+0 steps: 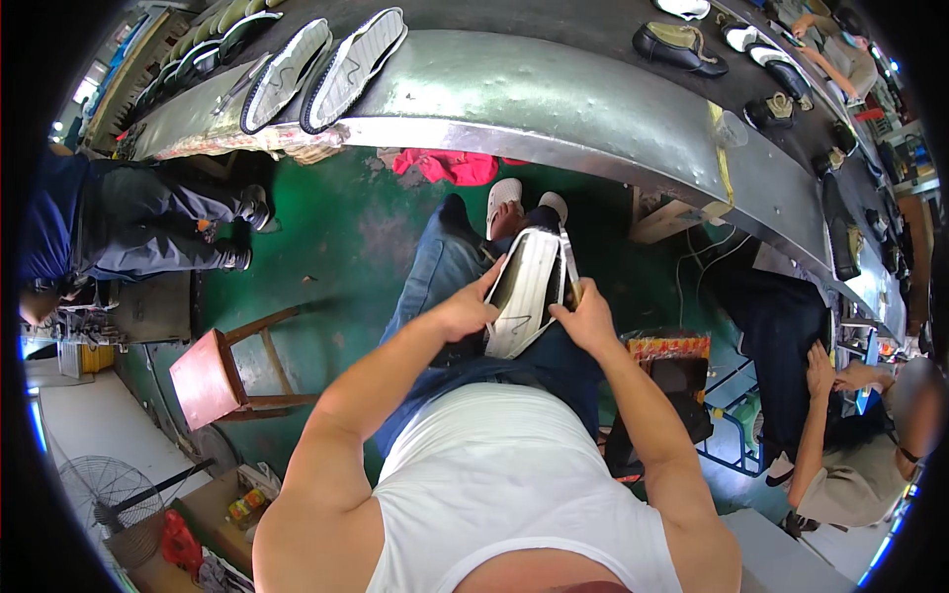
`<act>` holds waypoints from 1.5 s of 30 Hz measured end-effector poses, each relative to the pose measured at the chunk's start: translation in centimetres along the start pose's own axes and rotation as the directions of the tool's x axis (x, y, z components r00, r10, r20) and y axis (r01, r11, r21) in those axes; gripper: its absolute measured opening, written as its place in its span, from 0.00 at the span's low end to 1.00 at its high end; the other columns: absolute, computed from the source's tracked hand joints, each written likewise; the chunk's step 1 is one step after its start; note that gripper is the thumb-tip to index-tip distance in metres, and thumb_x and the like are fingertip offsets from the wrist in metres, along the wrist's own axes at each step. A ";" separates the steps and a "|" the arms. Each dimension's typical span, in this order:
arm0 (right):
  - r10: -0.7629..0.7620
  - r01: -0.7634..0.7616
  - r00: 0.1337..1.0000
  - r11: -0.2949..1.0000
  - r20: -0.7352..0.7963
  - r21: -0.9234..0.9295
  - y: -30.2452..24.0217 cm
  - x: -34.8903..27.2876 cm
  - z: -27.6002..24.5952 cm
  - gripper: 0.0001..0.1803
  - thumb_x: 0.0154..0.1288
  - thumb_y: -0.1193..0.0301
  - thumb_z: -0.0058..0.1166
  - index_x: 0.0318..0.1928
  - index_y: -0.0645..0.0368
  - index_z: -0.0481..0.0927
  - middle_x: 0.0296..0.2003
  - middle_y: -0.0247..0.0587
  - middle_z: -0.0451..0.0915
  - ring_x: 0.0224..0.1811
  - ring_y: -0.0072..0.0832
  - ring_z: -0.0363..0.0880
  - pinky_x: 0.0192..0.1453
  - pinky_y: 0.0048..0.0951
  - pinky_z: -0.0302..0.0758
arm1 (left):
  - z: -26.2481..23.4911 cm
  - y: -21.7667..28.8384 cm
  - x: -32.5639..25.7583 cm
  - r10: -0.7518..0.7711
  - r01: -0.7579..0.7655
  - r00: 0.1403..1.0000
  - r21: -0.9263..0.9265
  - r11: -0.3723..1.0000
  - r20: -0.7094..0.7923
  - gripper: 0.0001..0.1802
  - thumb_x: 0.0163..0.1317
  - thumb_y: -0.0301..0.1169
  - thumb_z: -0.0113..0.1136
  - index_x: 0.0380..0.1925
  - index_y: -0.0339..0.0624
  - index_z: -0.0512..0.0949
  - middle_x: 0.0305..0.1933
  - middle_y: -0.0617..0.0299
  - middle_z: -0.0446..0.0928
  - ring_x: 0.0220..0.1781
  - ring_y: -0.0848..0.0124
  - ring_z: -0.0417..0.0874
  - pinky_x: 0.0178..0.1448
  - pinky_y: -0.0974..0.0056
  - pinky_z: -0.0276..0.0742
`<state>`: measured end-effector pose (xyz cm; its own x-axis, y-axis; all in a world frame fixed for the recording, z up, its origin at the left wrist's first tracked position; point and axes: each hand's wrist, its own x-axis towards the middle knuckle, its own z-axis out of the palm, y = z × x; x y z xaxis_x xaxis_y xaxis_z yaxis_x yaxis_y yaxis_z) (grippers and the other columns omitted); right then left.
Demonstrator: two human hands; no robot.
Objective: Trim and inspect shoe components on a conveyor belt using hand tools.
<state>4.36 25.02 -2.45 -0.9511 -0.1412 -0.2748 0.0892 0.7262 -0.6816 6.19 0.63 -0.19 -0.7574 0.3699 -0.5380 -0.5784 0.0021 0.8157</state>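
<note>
A shoe (pixel 524 287) with a pale, ribbed underside facing up lies across my lap, its toe end pointing away from me. A dark looped thread shows near its heel end. My left hand (pixel 467 310) is closed on the shoe's left edge, with the thumb resting on the underside. On the right side, my right hand (pixel 587 316) pinches a narrow pale strip (pixel 568 259) that runs along the shoe's edge toward the toe. Its fingertips are partly hidden, and I cannot tell how far the strip is fixed to the shoe.
Ahead is a metal-edged bench (pixel 514 89); two pale-bottomed shoes (pixel 354 71) lie at its left, dark shoes (pixel 680 49) at its right. A wooden stool (pixel 213 381) and a fan (pixel 104 494) stand left. One person (pixel 148 217) is at left, another (pixel 850 455) sits at right.
</note>
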 end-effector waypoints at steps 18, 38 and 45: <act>-0.353 0.556 0.810 0.715 0.468 -0.424 -5.4 -3.0 -7.4 0.17 0.63 0.74 0.53 0.51 0.70 0.74 0.43 0.58 0.78 0.47 0.52 0.79 0.51 0.45 0.76 | 0.5 -7.6 0.7 0.284 -0.275 0.959 0.250 0.928 0.004 0.54 0.63 0.36 0.63 0.77 0.37 0.35 0.79 0.46 0.49 0.79 0.60 0.54 0.78 0.65 0.49; -0.364 0.449 0.894 0.751 0.262 -0.484 -3.7 0.6 -4.2 0.14 0.62 0.74 0.53 0.48 0.65 0.74 0.37 0.53 0.79 0.41 0.48 0.81 0.45 0.45 0.79 | 2.5 -5.4 3.2 0.582 -0.187 0.736 0.721 0.667 -0.346 0.29 0.74 0.37 0.42 0.72 0.40 0.58 0.74 0.39 0.56 0.72 0.45 0.64 0.70 0.55 0.68; 0.127 -0.068 0.795 0.990 0.593 -0.122 -3.4 2.8 -7.6 0.13 0.68 0.65 0.54 0.38 0.66 0.76 0.29 0.56 0.81 0.38 0.50 0.82 0.43 0.45 0.76 | 2.1 -2.2 2.0 0.406 -0.079 0.895 0.830 0.552 -0.185 0.30 0.74 0.37 0.44 0.75 0.59 0.55 0.78 0.36 0.44 0.69 0.39 0.66 0.69 0.54 0.70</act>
<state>-0.84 27.27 4.27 -0.5692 -0.4188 -0.7075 0.1167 0.8107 -0.5737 6.63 3.33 -2.63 -0.9687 0.1602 -0.1896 -0.0081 0.7432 0.6691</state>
